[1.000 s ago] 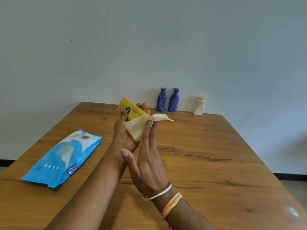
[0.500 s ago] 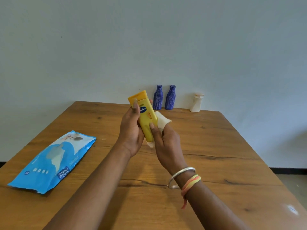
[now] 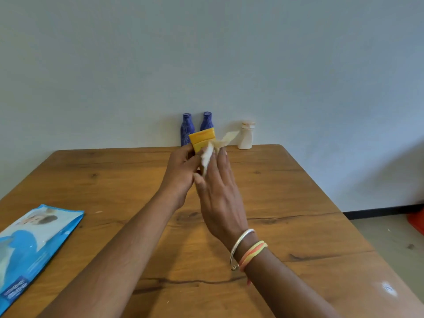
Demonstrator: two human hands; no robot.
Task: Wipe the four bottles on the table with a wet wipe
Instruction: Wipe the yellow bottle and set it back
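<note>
My left hand (image 3: 181,177) grips a yellow bottle (image 3: 202,138) above the middle of the table, cap end pointing away; most of its body is hidden behind my hands. My right hand (image 3: 220,191) presses a white wet wipe (image 3: 214,149) flat against the bottle's right side, fingers stretched out, with a corner of the wipe sticking up to the right. Two dark blue bottles (image 3: 187,128) (image 3: 207,120) stand side by side at the table's far edge by the wall. A small white bottle (image 3: 246,136) stands to their right.
A blue wet-wipe pack (image 3: 29,244) lies flat near the left edge of the wooden table (image 3: 286,203). A pale wall rises directly behind the table. Bare floor and something red (image 3: 416,223) show past the table's right edge.
Both hands have risen and moved farther from me with the yellow bottle. My right hand has slid along the bottle with the wipe, its fingers now stretched flat instead of curled.
</note>
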